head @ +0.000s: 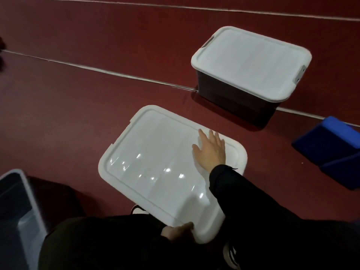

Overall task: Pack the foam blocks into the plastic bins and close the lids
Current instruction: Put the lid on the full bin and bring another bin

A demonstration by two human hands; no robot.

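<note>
A white plastic lid lies in front of me, covering whatever is under it. My right hand rests flat on its far right part, fingers straight and spread. My left hand grips the lid's near edge at the corner, fingers curled under the rim. A dark bin with a closed white lid stands on the floor at the back right. Blue foam blocks lie on the floor at the right edge. An open bin shows at the lower left; I can see no blocks in its visible part.
The floor is dark red with white lines running across it. My shoes and dark trouser legs fill the bottom of the view beneath the lid.
</note>
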